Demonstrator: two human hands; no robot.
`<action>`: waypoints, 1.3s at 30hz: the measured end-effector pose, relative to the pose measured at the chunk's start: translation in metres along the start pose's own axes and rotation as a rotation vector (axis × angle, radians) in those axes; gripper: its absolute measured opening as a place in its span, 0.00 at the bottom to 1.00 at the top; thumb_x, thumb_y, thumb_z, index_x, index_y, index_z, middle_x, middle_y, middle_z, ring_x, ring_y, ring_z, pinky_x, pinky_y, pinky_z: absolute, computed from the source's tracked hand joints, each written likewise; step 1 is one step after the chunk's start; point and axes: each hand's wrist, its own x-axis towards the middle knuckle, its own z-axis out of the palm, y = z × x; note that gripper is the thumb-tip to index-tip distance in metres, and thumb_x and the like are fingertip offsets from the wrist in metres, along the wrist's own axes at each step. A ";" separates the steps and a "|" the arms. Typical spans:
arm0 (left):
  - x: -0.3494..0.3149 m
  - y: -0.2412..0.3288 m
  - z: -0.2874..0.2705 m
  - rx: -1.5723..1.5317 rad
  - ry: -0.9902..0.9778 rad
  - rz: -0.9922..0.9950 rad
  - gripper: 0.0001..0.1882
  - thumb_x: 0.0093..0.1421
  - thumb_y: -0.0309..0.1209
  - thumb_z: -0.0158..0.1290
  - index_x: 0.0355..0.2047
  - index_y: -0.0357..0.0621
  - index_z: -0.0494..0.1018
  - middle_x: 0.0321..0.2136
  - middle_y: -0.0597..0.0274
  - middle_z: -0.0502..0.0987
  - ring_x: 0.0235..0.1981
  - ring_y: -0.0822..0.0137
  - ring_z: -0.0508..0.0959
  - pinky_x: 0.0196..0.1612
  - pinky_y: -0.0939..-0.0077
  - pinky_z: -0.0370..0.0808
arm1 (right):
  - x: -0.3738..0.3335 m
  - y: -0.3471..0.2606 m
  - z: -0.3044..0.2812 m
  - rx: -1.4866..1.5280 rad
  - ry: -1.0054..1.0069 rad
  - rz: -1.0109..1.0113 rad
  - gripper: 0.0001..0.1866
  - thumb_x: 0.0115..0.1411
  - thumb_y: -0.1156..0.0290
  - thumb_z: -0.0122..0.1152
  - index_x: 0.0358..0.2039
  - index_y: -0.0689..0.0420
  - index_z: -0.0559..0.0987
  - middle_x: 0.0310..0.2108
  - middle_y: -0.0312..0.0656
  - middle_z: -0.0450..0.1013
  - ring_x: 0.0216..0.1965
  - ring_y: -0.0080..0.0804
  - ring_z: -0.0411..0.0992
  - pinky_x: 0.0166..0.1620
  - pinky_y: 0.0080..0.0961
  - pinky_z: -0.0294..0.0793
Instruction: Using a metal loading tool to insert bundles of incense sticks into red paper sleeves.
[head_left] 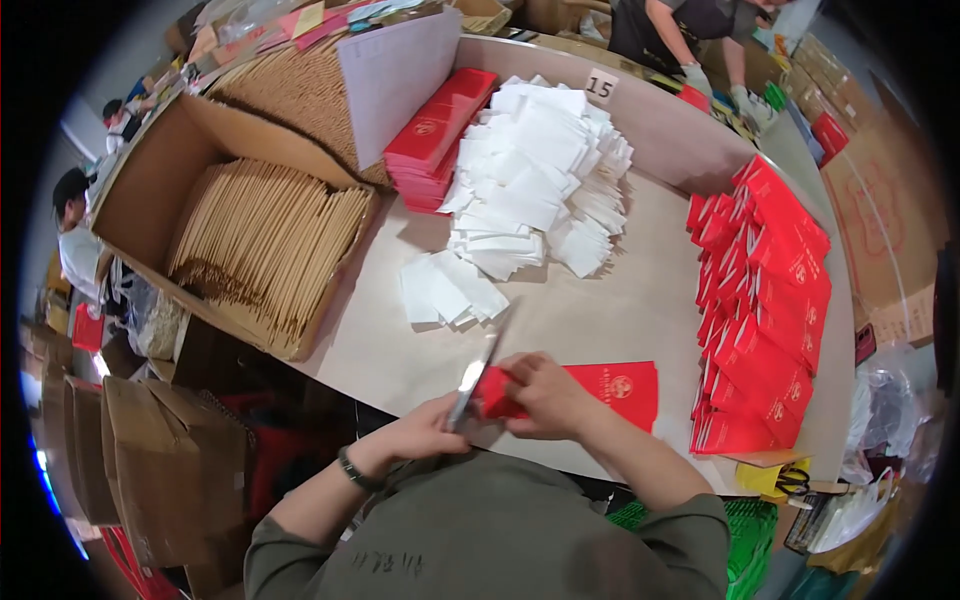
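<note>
At the table's near edge, my left hand (pixel 432 428) is closed on a thin, glossy, pale flat piece (pixel 472 376), seen nearly edge-on and blurred. Close beside it, my right hand (pixel 548 397) has its fingers curled round the end of a red paper sleeve (pixel 492 394). More red printed sleeves (pixel 625 392) lie flat under and beyond my right wrist. Just past my hands is a small spread of white paper packets (pixel 448 290). Behind that rises a large heap of white packets (pixel 535 160).
At left stands a cardboard box (pixel 150 190) packed with slim tan pieces (pixel 265 235). Behind are a red sleeve stack (pixel 435 135), a white sheet (pixel 395 80) and a brown stick pile (pixel 290 100). Overlapping filled red sleeves (pixel 765 320) line the right. A gloved co-worker (pixel 690 45) stands beyond the rim.
</note>
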 end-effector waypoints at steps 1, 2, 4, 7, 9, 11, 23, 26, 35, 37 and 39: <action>0.013 -0.003 0.004 0.063 -0.042 0.038 0.24 0.52 0.20 0.55 0.52 0.40 0.67 0.40 0.69 0.72 0.39 0.79 0.71 0.41 0.80 0.72 | -0.008 0.006 -0.008 -0.053 -0.006 -0.005 0.22 0.43 0.59 0.70 0.35 0.60 0.79 0.51 0.47 0.69 0.52 0.47 0.69 0.54 0.45 0.68; 0.020 -0.004 0.007 0.048 -0.037 0.046 0.24 0.52 0.20 0.55 0.52 0.40 0.67 0.40 0.69 0.72 0.39 0.79 0.71 0.41 0.80 0.72 | -0.009 0.004 -0.014 -0.055 -0.022 -0.014 0.22 0.43 0.59 0.70 0.35 0.60 0.79 0.51 0.47 0.69 0.52 0.47 0.69 0.54 0.45 0.68; 0.032 0.000 0.009 0.035 -0.005 0.080 0.21 0.51 0.24 0.57 0.47 0.40 0.69 0.37 0.64 0.75 0.37 0.71 0.75 0.40 0.74 0.74 | -0.009 0.000 -0.028 -0.142 -0.033 0.020 0.19 0.46 0.59 0.69 0.32 0.60 0.78 0.49 0.47 0.70 0.49 0.47 0.70 0.50 0.44 0.70; 0.017 0.010 -0.004 0.753 0.391 0.065 0.24 0.50 0.26 0.59 0.49 0.38 0.69 0.37 0.52 0.76 0.37 0.57 0.78 0.42 0.67 0.75 | -0.011 -0.018 -0.017 -0.162 0.133 0.159 0.17 0.52 0.57 0.66 0.27 0.59 0.76 0.42 0.46 0.73 0.43 0.47 0.73 0.43 0.41 0.73; 0.004 0.003 -0.015 0.952 0.667 0.144 0.23 0.49 0.30 0.60 0.45 0.37 0.70 0.36 0.45 0.75 0.36 0.45 0.78 0.41 0.61 0.76 | 0.000 -0.037 -0.014 -0.105 0.153 0.354 0.18 0.58 0.56 0.62 0.25 0.59 0.74 0.32 0.48 0.76 0.35 0.48 0.75 0.35 0.42 0.73; -0.004 -0.001 -0.020 1.008 0.742 0.176 0.23 0.49 0.30 0.61 0.46 0.39 0.70 0.39 0.48 0.75 0.39 0.44 0.77 0.41 0.59 0.76 | 0.017 -0.044 -0.007 -0.030 -0.148 0.732 0.17 0.61 0.58 0.60 0.25 0.59 0.75 0.24 0.49 0.75 0.30 0.51 0.75 0.33 0.46 0.73; -0.043 -0.003 -0.031 1.175 0.585 0.153 0.37 0.48 0.38 0.69 0.57 0.45 0.69 0.41 0.54 0.74 0.37 0.51 0.79 0.40 0.63 0.78 | 0.020 -0.043 0.006 0.095 -0.062 0.772 0.10 0.62 0.67 0.55 0.32 0.62 0.75 0.26 0.52 0.76 0.31 0.53 0.76 0.35 0.49 0.74; -0.042 -0.001 -0.032 1.162 0.588 0.166 0.37 0.47 0.38 0.70 0.57 0.44 0.69 0.41 0.54 0.74 0.37 0.51 0.79 0.40 0.63 0.78 | 0.021 -0.048 0.010 0.058 -0.027 0.761 0.09 0.61 0.68 0.56 0.32 0.62 0.75 0.26 0.52 0.76 0.30 0.54 0.76 0.34 0.50 0.74; -0.022 0.012 -0.049 1.373 0.314 0.297 0.35 0.47 0.40 0.68 0.54 0.46 0.69 0.39 0.55 0.74 0.39 0.50 0.78 0.40 0.60 0.76 | 0.033 -0.047 0.017 0.174 0.042 0.846 0.12 0.57 0.65 0.59 0.26 0.62 0.77 0.23 0.51 0.76 0.30 0.52 0.76 0.35 0.47 0.74; 0.006 0.027 -0.044 1.307 0.232 0.347 0.33 0.47 0.41 0.68 0.52 0.45 0.71 0.41 0.55 0.75 0.40 0.50 0.78 0.41 0.61 0.76 | 0.039 -0.052 0.019 0.203 0.077 0.830 0.12 0.56 0.65 0.59 0.25 0.62 0.77 0.23 0.50 0.76 0.30 0.51 0.76 0.35 0.46 0.74; 0.002 0.027 -0.053 1.307 0.279 0.574 0.31 0.47 0.40 0.68 0.51 0.45 0.72 0.41 0.55 0.75 0.41 0.49 0.78 0.41 0.61 0.76 | 0.041 -0.052 0.012 0.180 0.070 0.798 0.12 0.58 0.62 0.59 0.26 0.59 0.79 0.22 0.49 0.76 0.28 0.50 0.76 0.34 0.41 0.74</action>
